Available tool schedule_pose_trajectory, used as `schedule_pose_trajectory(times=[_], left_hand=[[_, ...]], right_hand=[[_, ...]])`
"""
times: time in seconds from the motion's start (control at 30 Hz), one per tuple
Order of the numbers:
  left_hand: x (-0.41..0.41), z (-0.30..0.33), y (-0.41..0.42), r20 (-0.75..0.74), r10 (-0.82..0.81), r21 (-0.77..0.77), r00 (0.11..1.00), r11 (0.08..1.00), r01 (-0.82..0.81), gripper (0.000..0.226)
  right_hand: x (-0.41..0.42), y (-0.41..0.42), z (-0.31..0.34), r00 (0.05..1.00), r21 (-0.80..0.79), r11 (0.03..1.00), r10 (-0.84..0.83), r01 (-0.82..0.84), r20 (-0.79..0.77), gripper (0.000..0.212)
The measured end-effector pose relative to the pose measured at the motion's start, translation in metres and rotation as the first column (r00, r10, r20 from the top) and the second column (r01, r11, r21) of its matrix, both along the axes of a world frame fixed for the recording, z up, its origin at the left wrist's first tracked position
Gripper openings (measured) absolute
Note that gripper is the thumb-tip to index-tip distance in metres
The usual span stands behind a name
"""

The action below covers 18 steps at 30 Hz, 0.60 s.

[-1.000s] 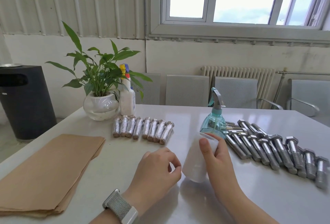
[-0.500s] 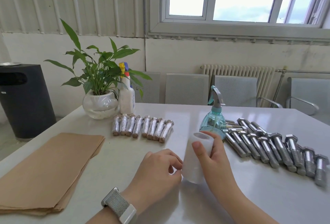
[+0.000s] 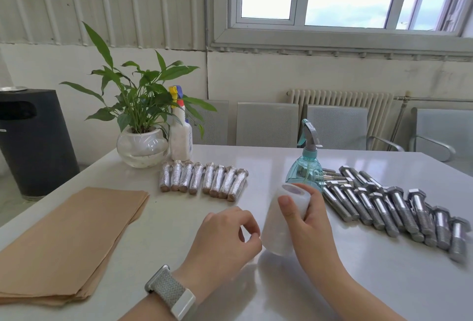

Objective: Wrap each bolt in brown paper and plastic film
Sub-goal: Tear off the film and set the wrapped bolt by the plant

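Right hand [image 3: 308, 221] grips film roll [image 3: 281, 221] at frame centre; left hand [image 3: 225, 236] curled, fingertips pinching at roll's edge

left hand [image 3: 225, 236]: fingertips pinched, wrist low | right hand [image 3: 305, 221]: grip curled, thumb forward

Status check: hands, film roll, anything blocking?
Right hand grips film roll. Left hand picks at its edge. Spray bottle close behind roll.
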<state>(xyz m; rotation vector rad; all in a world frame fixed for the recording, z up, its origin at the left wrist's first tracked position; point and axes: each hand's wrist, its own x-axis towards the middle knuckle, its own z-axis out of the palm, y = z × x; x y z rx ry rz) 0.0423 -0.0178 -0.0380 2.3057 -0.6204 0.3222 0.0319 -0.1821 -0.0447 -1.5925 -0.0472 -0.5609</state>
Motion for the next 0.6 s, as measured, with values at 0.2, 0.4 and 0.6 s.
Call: schedule_pose_trajectory(times=[0.2, 0.4, 0.6], left_hand=[[0.0002, -0.0004, 0.0005, -0.115, -0.08, -0.049, 0.99, 0.996, 0.075, 0.019], [-0.0026, -0.0001, -0.0039, -0.023, -0.041, -0.045, 0.999, 0.998, 0.04, 0.009], [0.0002, -0.0015, -0.002, -0.017, -0.033, -0.065, 0.999, 0.997, 0.032, 0.017]], right_hand=[[-0.0001, -0.0009, 0.0005, 1.0, 0.03, 0.999, 0.012, -0.012, -0.006, 0.06], [-0.0006, 0.0018, -0.0003, 1.0, -0.044, 0.999, -0.025, 0.025, 0.008, 0.064], [-0.003, 0.0037, 0.0008, 1.0, -0.06, 0.998, -0.019, 0.02, 0.007, 0.063]])
